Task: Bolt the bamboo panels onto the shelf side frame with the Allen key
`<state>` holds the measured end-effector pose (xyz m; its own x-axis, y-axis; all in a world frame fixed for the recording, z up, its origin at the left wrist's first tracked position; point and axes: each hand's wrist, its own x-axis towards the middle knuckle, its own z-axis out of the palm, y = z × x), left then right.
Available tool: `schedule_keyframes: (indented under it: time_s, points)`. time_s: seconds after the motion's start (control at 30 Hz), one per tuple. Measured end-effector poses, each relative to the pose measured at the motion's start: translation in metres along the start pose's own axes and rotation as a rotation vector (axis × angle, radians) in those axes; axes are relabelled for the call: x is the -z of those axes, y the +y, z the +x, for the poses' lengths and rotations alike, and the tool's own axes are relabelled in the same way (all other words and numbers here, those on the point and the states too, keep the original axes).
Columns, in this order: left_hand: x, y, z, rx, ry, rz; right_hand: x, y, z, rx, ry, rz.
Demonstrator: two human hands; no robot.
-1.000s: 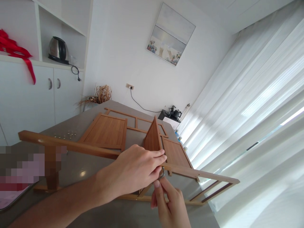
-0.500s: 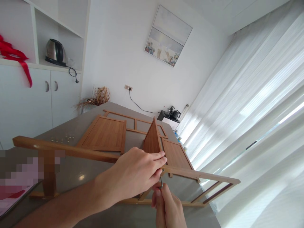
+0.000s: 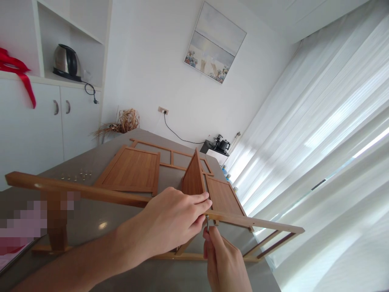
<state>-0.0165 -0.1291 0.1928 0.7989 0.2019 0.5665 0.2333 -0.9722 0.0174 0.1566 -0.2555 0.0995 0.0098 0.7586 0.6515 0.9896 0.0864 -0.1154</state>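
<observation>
A wooden ladder-like frame (image 3: pixel 267 224) stands on edge across the table, with an upright slatted wood panel (image 3: pixel 193 178) meeting it near the middle. My left hand (image 3: pixel 173 217) is closed over the frame's top rail at that joint, fingertips against the panel's edge. Just below and to the right, my right hand (image 3: pixel 224 255) pinches a thin metal hex key (image 3: pixel 208 224). Its upper end reaches the rail's side, where a fastener sits; the exact contact is too small to make out. The fingers hide the rest of the key.
Two flat wood panels, one on the left (image 3: pixel 130 168) and one on the right (image 3: pixel 225 194), lie on the grey table (image 3: pixel 121 239). Another open frame (image 3: pixel 152 145) lies behind them. Several small fittings (image 3: pixel 75 177) rest at the left. A pixelated pink-and-red patch covers the lower left.
My right hand has shifted slightly right and turned, and the hex key now stands more upright. My left hand keeps its hold. The whole view has shifted a little.
</observation>
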Motion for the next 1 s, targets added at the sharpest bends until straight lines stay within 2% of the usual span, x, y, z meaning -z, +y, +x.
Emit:
schedule_keyframes:
  time_s: [0.23,0.3,0.4,0.53,0.63,0.83,1.0]
  points:
    - [-0.001,0.000,-0.001,0.002,0.011,-0.001,0.032,0.005,0.009,0.029,-0.193,-0.084]
    - [0.000,0.000,0.000,0.004,0.008,0.007,0.035,0.003,0.009,-0.002,-0.213,-0.070]
    - [0.000,0.000,0.000,0.006,0.009,0.008,0.027,-0.006,0.007,-0.215,-0.210,0.120]
    - [-0.001,0.000,-0.002,0.004,0.005,0.003,0.010,-0.028,0.008,-0.539,-0.315,0.595]
    - [-0.001,0.000,-0.001,0.007,-0.008,0.007,0.004,-0.043,0.012,-0.630,-0.307,0.787]
    - [0.000,-0.001,0.000,-0.001,-0.006,-0.017,-0.013,-0.049,0.006,-0.605,-0.160,0.861]
    - [0.000,-0.002,-0.002,-0.016,0.003,-0.015,-0.025,-0.041,-0.002,-0.326,-0.085,0.534]
